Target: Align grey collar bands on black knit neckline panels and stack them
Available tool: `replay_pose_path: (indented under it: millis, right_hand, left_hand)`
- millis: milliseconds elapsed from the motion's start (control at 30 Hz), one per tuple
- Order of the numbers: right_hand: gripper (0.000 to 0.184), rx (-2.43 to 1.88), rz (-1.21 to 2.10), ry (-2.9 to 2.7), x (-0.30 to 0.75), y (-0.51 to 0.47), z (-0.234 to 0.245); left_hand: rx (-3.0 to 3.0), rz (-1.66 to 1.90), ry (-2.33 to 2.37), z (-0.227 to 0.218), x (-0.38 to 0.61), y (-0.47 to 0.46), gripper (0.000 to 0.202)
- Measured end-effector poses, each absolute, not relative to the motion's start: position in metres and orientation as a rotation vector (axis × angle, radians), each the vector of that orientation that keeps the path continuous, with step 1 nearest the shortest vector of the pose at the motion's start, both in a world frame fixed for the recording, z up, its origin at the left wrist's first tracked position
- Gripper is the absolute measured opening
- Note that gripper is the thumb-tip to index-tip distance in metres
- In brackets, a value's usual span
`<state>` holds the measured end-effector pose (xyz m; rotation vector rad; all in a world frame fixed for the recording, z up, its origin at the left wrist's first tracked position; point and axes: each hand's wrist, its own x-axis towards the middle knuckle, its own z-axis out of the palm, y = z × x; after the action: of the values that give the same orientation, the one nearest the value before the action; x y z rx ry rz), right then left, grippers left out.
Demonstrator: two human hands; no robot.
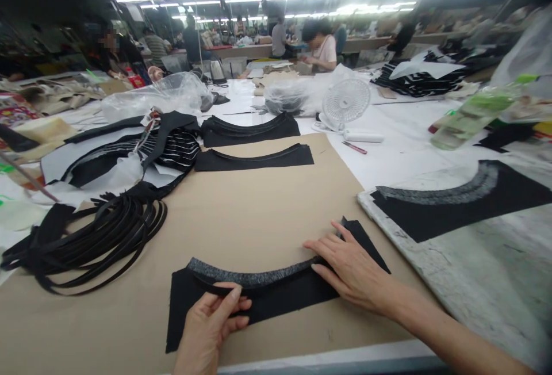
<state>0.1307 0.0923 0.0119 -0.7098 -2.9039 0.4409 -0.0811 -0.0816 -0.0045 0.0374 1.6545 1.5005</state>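
Note:
A black curved fabric piece (284,294) lies near the front edge of the tan paper-covered table (250,208), with a grey glittery curved trim (254,276) along its upper edge. My left hand (211,323) pinches the trim and fabric at the left part, thumb on top. My right hand (349,266) lies flat with fingers stretched out, pressing the right end of the piece down.
A bundle of black strips (95,237) lies at left, striped black garments (168,145) and stacked black curved pieces (254,159) behind. A white board (474,260) at right bears another trimmed piece (457,196). A small white fan (345,102), plastic bags and a green bottle (474,113) stand farther back. People work beyond.

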Motion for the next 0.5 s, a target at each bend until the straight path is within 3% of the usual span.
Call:
replay_pose_path:
  millis: [200,500]
  right_hand:
    - [0.020,-0.739,0.614,-2.983,0.129,0.092,0.020]
    - [0.015,-0.739,0.533,-2.978,0.127,0.083,0.012]
  left_hand:
    - [0.122,1.395,1.691,-0.012,-0.091,-0.077,0.048]
    - [0.176,1.414,1.736,-0.022,-0.087,-0.080,0.044]
